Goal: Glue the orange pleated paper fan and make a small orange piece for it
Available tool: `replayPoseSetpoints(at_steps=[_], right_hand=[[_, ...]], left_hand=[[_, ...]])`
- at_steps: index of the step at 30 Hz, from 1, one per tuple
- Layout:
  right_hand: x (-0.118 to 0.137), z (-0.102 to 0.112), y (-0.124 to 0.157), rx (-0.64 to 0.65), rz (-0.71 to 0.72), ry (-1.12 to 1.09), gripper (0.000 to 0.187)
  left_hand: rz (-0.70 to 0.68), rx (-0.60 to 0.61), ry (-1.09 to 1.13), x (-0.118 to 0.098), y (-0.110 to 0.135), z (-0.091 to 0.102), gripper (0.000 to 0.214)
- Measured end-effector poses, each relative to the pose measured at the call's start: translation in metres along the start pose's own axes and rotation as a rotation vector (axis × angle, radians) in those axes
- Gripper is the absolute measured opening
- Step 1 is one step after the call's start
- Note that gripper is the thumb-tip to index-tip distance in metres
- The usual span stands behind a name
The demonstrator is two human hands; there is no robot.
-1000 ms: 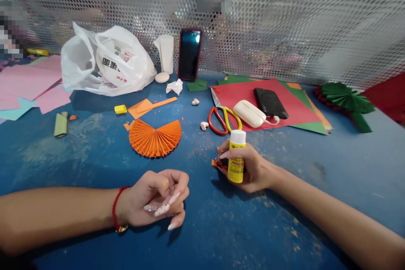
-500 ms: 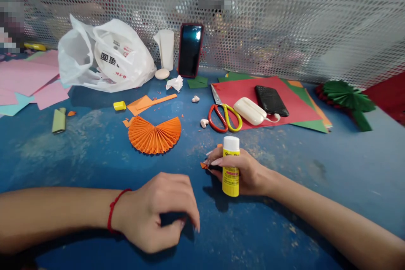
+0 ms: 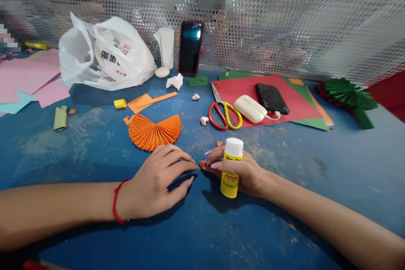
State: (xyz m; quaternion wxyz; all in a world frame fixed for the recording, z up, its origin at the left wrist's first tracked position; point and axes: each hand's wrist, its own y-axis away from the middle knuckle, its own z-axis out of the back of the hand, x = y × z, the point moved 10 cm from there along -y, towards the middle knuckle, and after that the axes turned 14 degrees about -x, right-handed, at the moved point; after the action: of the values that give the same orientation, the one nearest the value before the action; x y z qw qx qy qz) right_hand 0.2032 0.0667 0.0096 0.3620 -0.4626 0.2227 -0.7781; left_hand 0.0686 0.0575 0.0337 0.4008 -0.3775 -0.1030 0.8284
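Holding glue stick [image 3: 230, 179] near upright, closing right hand's [image 3: 249, 172] grip around it, seemingly sparing fingertips for small orange scrap [image 3: 202, 164] at the stick's nine o'clock. Arching left hand [image 3: 161, 177] palm down, holding nothing visible, parting thumb slightly from fingers beside scrap. Entering from nine and four o'clock respectively. Lying at left hand's twelve o'clock: pleated orange fan [image 3: 154, 133], apparently set aside.
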Motion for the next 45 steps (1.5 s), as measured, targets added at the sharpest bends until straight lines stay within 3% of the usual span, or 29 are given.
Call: replayPoseSetpoints(at_steps=[5, 11, 15, 21, 33, 40, 45], right_hand=[[0.023, -0.006, -0.009, -0.077, 0.001, -0.133, 0.033], [0.040, -0.010, -0.013, -0.184, -0.104, -0.338, 0.057], [0.044, -0.011, -0.011, -0.202, -0.151, -0.448, 0.068], [0.047, 0.001, -0.016, -0.278, -0.092, -0.363, 0.067], [0.044, 0.012, -0.005, -0.352, -0.070, -0.238, 0.063], [0.053, -0.006, -0.016, -0.127, 0.073, 0.076, 0.034], [0.073, -0.027, -0.021, 0.052, 0.265, 0.207, 0.015]], left_hand=[[0.081, 0.051, 0.034, 0.008, 0.000, -0.007, 0.024], [0.005, 0.025, 0.054, 0.003, 0.002, -0.006, 0.010], [-0.004, 0.034, 0.079, 0.005, 0.001, -0.006, 0.013], [0.130, -0.001, 0.263, 0.019, -0.005, -0.008, 0.016], [0.151, -0.002, 0.314, 0.019, -0.003, -0.007, 0.018], [0.034, 0.029, 0.183, 0.013, 0.002, -0.011, 0.022], [-0.082, 0.084, 0.080, 0.000, 0.002, -0.015, 0.026]])
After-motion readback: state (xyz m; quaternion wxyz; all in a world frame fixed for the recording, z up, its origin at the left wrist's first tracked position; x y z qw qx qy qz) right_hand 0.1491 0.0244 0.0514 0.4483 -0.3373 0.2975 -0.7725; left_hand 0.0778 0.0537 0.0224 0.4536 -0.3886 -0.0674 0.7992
